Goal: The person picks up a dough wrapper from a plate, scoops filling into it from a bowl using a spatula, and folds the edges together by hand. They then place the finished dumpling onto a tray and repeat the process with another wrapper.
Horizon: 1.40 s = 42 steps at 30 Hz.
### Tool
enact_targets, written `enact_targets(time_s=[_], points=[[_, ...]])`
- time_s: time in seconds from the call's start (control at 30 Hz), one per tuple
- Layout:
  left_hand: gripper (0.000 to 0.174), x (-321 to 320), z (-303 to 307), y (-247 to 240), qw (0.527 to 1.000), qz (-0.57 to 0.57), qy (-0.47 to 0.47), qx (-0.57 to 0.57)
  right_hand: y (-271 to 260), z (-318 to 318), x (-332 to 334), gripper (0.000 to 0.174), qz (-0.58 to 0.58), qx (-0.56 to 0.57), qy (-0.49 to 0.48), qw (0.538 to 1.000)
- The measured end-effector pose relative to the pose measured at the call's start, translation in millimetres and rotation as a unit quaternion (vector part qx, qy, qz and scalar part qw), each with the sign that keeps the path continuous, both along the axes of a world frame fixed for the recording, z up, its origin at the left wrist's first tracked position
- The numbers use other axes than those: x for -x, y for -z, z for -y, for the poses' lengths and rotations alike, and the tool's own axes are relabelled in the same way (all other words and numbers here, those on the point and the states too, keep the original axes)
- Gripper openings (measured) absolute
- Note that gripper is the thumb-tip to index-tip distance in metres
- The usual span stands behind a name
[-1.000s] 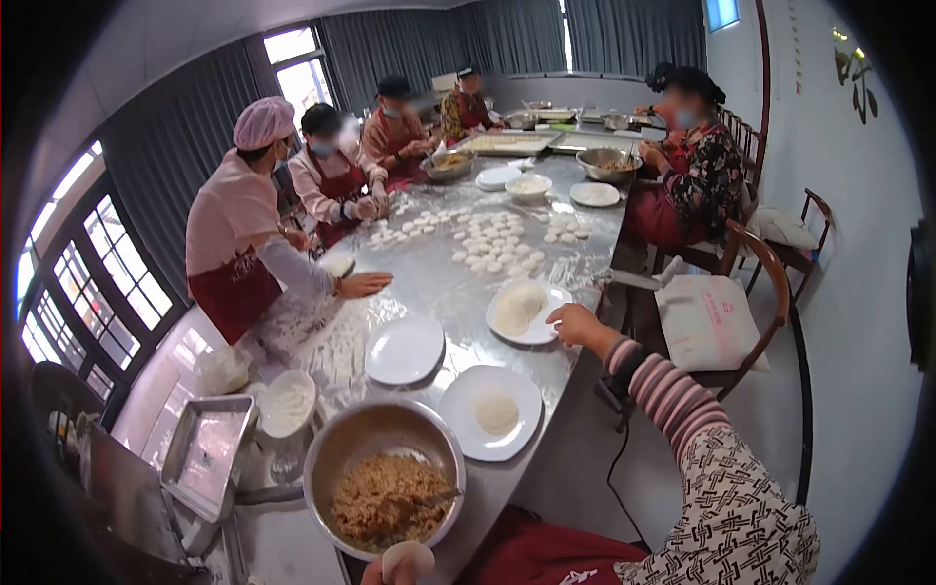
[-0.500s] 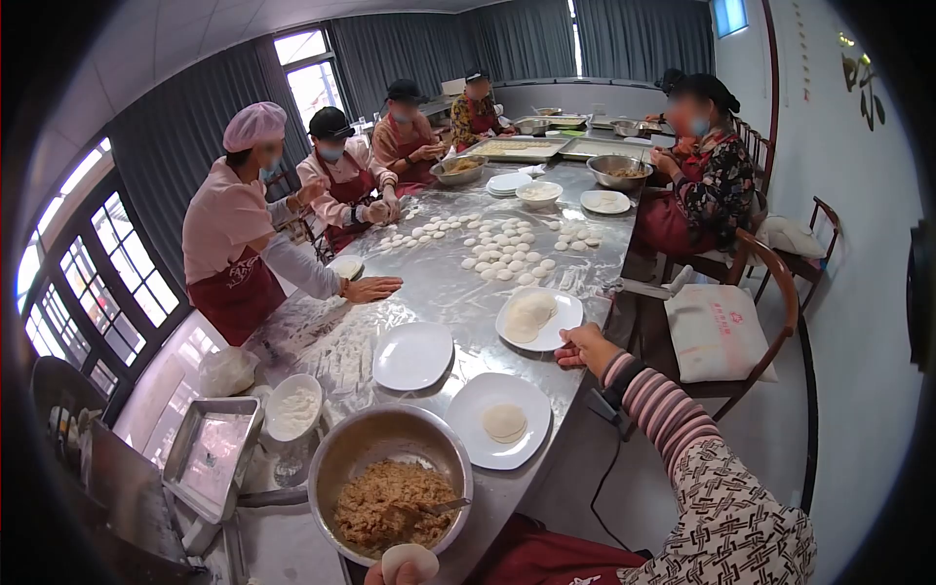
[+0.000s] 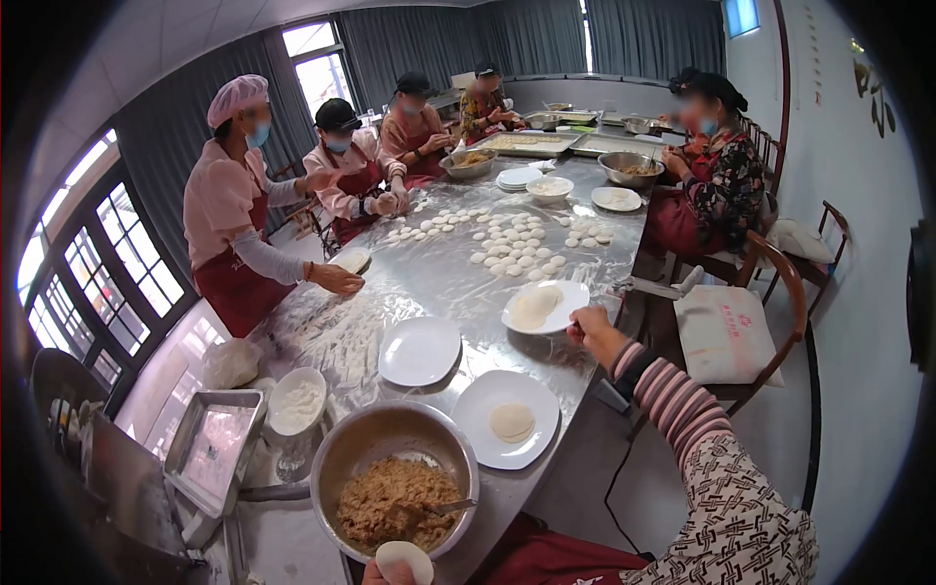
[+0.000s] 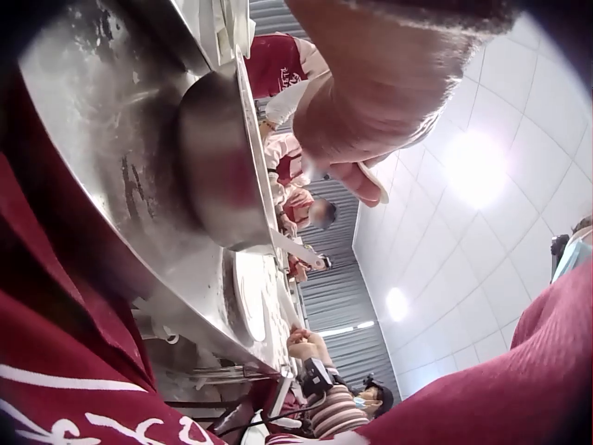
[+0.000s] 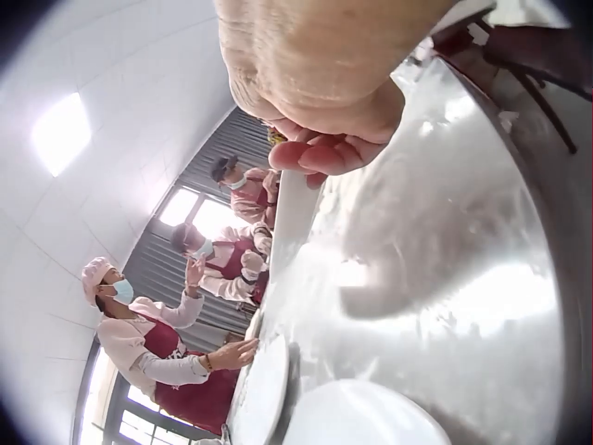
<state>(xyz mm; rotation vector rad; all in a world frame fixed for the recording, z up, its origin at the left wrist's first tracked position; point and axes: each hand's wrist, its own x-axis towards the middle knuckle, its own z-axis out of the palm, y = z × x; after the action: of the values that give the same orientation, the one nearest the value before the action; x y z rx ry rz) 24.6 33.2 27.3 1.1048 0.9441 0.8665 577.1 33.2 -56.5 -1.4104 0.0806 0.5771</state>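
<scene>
A left hand [image 4: 361,111] pinches one round wrapper [image 3: 409,558] while a right hand [image 3: 595,334] grips a white plate [image 3: 573,303] at a steel table [image 3: 483,343].

From left: that wrapper sits between closed fingers by the near rim of a steel bowl [image 3: 343,468] of filling [image 3: 395,505]; a bare plate [image 3: 419,351] and a second plate [image 3: 476,408] bearing wrappers (their number hard to tell) follow; the gripped plate, wrappers aboard, has right fingers curled on its rim. A level plate and light pinch should serve best. Nearby: three plates, one bowl, one wrapper held.
</scene>
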Motion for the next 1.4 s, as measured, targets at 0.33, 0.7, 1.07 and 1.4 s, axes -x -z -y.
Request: enact_targets(time_s=[0.33, 0.7, 1.07, 1.4], points=[[0.035, 4, -3, -3, 0.989, 0.118, 0.022, 0.089, -108, -9, -24, 0.009, 0.111, -0.116, -0.036, 0.986], [0.027, 47, -25, -27, 0.979, 0.168, 0.065, 0.099, -63, 22, -18, 0.005, -0.022, -0.04, -0.097, 0.994], [0.026, 108, -47, -126, 0.997, -0.051, 0.009, -0.053, -177, 56, -32, 0.008, 0.104, -0.079, -0.118, 0.984], [0.03, 164, -35, -110, 0.998, 0.02, -0.041, -0.036, -151, 59, -9, 0.006, 0.041, -0.038, -0.088, 0.995]])
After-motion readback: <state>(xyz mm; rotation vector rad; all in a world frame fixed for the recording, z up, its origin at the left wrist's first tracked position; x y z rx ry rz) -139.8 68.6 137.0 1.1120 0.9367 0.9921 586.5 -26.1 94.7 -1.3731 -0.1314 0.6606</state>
